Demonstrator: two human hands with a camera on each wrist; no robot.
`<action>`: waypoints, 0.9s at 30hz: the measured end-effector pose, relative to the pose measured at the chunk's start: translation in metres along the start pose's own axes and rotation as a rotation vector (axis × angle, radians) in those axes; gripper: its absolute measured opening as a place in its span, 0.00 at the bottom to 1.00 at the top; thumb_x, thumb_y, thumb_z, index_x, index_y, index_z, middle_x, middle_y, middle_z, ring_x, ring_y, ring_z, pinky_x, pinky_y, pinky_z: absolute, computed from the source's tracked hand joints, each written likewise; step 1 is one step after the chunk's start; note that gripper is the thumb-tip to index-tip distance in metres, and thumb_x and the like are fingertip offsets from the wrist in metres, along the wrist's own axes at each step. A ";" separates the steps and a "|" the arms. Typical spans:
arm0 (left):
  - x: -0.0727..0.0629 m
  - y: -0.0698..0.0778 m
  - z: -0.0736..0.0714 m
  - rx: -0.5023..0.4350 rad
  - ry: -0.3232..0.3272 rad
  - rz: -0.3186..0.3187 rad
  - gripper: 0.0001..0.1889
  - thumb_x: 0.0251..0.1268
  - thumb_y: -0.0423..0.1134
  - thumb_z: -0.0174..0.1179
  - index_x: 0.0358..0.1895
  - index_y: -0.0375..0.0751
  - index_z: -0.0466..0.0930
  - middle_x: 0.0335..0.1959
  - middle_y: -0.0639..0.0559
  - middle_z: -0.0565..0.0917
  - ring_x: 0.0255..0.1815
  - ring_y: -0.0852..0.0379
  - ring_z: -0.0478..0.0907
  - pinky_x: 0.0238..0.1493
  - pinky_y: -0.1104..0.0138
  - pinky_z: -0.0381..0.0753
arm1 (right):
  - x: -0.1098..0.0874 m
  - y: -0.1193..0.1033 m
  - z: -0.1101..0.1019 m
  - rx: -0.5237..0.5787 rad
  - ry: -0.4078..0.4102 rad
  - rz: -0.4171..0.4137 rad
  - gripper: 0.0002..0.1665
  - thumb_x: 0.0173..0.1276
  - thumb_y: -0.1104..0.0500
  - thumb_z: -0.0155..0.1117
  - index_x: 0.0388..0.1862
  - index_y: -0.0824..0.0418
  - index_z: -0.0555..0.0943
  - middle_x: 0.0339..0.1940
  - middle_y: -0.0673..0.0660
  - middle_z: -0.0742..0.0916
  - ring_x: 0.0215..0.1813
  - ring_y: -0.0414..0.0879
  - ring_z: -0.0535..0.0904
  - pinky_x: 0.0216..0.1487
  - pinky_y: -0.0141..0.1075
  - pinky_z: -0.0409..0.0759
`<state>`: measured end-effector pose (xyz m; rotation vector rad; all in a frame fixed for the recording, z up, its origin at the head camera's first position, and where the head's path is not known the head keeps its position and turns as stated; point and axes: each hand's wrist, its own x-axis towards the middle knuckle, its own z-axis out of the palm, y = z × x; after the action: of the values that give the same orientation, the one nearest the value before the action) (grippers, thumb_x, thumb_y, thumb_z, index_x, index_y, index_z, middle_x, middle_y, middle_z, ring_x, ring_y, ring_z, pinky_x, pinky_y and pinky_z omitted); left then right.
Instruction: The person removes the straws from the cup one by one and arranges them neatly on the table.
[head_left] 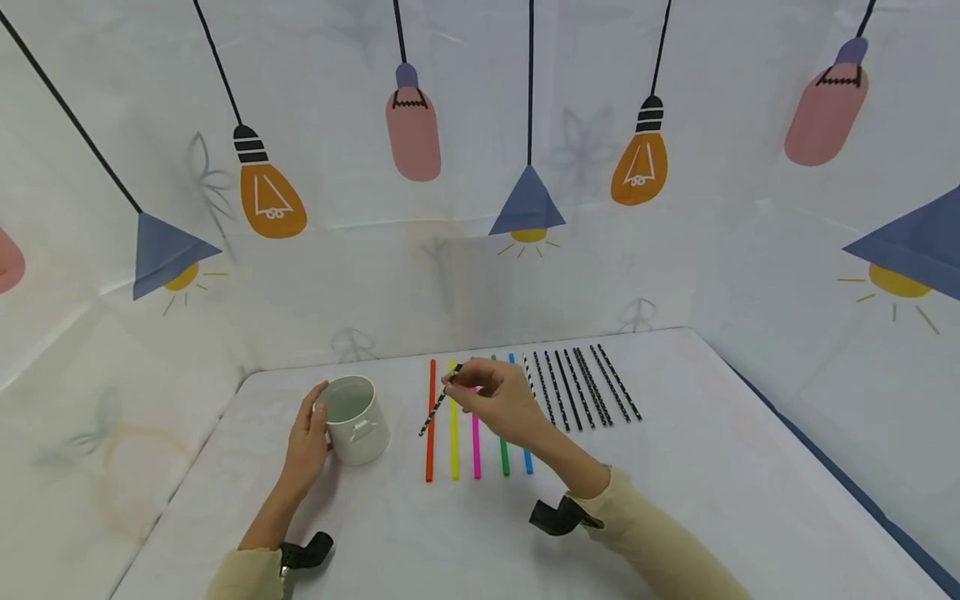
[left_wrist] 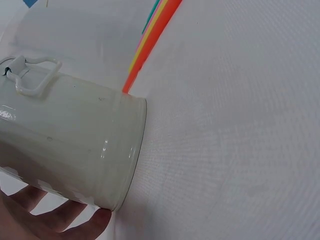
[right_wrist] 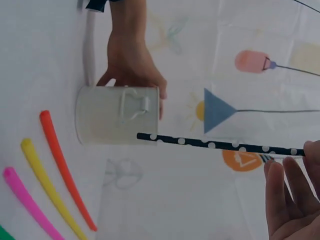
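My left hand (head_left: 306,437) grips the left side of a white metal bucket (head_left: 363,435) with a small wire handle on its side. The bucket stands upright on the table, its mouth upward, and the left wrist view shows fingers (left_wrist: 65,215) curled along its far wall. Above the colored straws, my right hand (head_left: 498,400) pinches one end of a black paper straw with white dots (right_wrist: 210,145). This straw slants down toward the bucket, its lower end over the orange straw (head_left: 430,450) in the head view.
Yellow (head_left: 454,450), pink (head_left: 476,454), green (head_left: 505,458) and blue straws (head_left: 528,462) lie parallel beside the orange one. Right of them is a row of several black-and-white patterned straws (head_left: 588,387). A white sheet with printed lamps (head_left: 527,200) hangs behind and around the white table (head_left: 675,517).
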<state>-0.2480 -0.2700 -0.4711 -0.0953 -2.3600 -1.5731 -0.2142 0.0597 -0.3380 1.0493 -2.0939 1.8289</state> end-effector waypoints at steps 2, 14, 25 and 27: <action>0.002 -0.004 0.001 0.009 0.006 0.012 0.27 0.81 0.50 0.30 0.78 0.48 0.49 0.73 0.36 0.56 0.66 0.35 0.61 0.46 0.44 0.79 | -0.004 0.001 -0.008 -0.008 -0.003 0.008 0.03 0.65 0.72 0.63 0.37 0.71 0.82 0.37 0.63 0.87 0.30 0.52 0.83 0.34 0.37 0.84; -0.001 0.011 0.000 0.009 -0.006 0.011 0.26 0.81 0.45 0.32 0.77 0.43 0.50 0.72 0.32 0.56 0.64 0.34 0.62 0.44 0.47 0.79 | -0.024 0.024 -0.063 0.005 0.087 0.076 0.13 0.67 0.73 0.61 0.48 0.74 0.71 0.35 0.66 0.86 0.30 0.51 0.84 0.33 0.48 0.84; -0.001 0.007 0.001 0.009 0.001 0.014 0.26 0.82 0.44 0.32 0.77 0.40 0.50 0.73 0.31 0.54 0.67 0.31 0.59 0.46 0.39 0.77 | -0.047 0.067 -0.127 -0.204 0.187 0.097 0.12 0.66 0.72 0.63 0.48 0.72 0.77 0.39 0.66 0.84 0.32 0.60 0.83 0.29 0.40 0.84; 0.001 0.001 0.001 0.009 0.002 0.023 0.26 0.82 0.44 0.32 0.77 0.41 0.50 0.73 0.32 0.54 0.67 0.32 0.58 0.46 0.39 0.77 | -0.050 0.077 -0.141 -0.235 0.202 0.133 0.14 0.66 0.70 0.65 0.50 0.71 0.77 0.41 0.65 0.84 0.33 0.57 0.83 0.30 0.39 0.84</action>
<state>-0.2488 -0.2692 -0.4701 -0.1185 -2.3559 -1.5519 -0.2674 0.2094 -0.3940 0.6552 -2.2309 1.6146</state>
